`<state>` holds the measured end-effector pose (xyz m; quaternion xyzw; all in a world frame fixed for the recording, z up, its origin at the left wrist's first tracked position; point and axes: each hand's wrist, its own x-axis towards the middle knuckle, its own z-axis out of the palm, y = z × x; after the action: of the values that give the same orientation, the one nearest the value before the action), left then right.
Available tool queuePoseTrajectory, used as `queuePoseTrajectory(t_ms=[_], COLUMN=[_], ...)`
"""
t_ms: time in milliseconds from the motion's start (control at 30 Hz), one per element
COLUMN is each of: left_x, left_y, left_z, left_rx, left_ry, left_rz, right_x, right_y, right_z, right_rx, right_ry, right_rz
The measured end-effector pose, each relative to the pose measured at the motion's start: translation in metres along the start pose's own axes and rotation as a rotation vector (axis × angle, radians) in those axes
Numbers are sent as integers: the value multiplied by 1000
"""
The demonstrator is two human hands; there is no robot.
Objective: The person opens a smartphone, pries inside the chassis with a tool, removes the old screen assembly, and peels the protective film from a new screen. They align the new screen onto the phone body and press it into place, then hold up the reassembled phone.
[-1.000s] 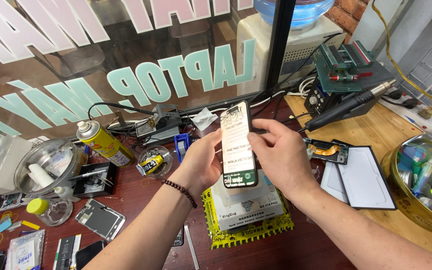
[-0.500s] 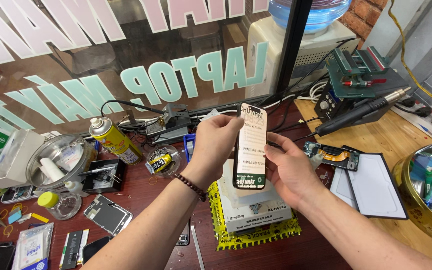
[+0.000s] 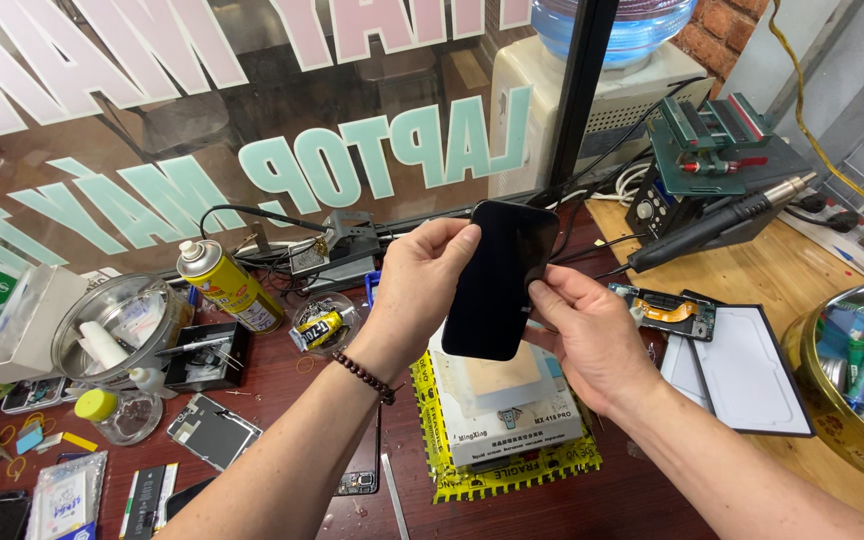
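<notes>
A black phone screen panel (image 3: 497, 280) is held upright above the workbench, its dark glossy face toward me. My left hand (image 3: 420, 290) grips its left edge and top corner with thumb and fingers; a dark bead bracelet sits on that wrist. My right hand (image 3: 582, 335) holds the panel's right edge from behind. Directly below lies a white heating pad device (image 3: 512, 415) on a yellow mat (image 3: 452, 470).
A yellow spray can (image 3: 227, 285), a glass bowl (image 3: 117, 320) with tools, a small tape roll (image 3: 320, 325) and loose phone parts lie at the left. An opened phone body (image 3: 667, 310), a back cover (image 3: 752, 370), a hot-air handle (image 3: 722, 225) and a gold bowl (image 3: 852, 385) stand at the right.
The panel has been turned over: its paper-covered white back faced me before, now the black glossy face does. Both hands have shifted slightly right and up with it.
</notes>
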<state>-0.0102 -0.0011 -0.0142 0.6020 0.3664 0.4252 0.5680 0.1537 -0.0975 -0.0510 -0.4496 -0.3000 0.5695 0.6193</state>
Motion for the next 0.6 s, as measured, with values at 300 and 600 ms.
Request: queuePoseTrajectory(t_ms=[300, 600], left_x=[3, 1], left_y=[5, 4], left_z=[-4, -8], left_rx=[-74, -185], left_ry=[-42, -120], left_rz=[-142, -331], right_x=[-6, 7], right_y=[-26, -36], right_z=[8, 7], right_rx=[-85, -173], right_ry=[-21, 44], right_rz=[7, 14])
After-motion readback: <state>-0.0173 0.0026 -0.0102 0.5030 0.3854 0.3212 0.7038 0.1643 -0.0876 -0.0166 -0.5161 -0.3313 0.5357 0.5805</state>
